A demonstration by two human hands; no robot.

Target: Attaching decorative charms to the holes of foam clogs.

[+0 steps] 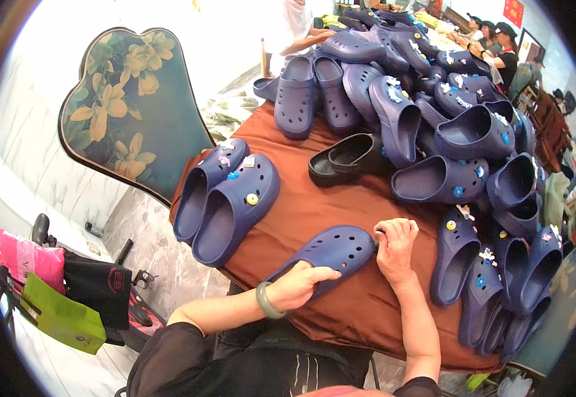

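My left hand point(296, 287), with a jade-coloured bangle at the wrist, grips a plain navy clog point(336, 250) by its side, thumb on top. The clog's holed upper faces up, with no charms showing on it. At its toe, my right hand point(398, 250) is closed in a pinch, and a small dark thing point(379, 231) shows at the fingertips; its kind is unclear. To the left stands a pair of navy clogs point(238, 205) decorated with small charms. Beyond my hands lies a black clog point(346, 160).
A large heap of navy clogs point(400, 112), many with charms, covers the far and right parts of the brown-cloth table point(281, 172). A floral-backed chair point(132, 109) stands at the left. Bags point(63, 311) hang low left. Other people point(496, 53) sit and stand farther back.
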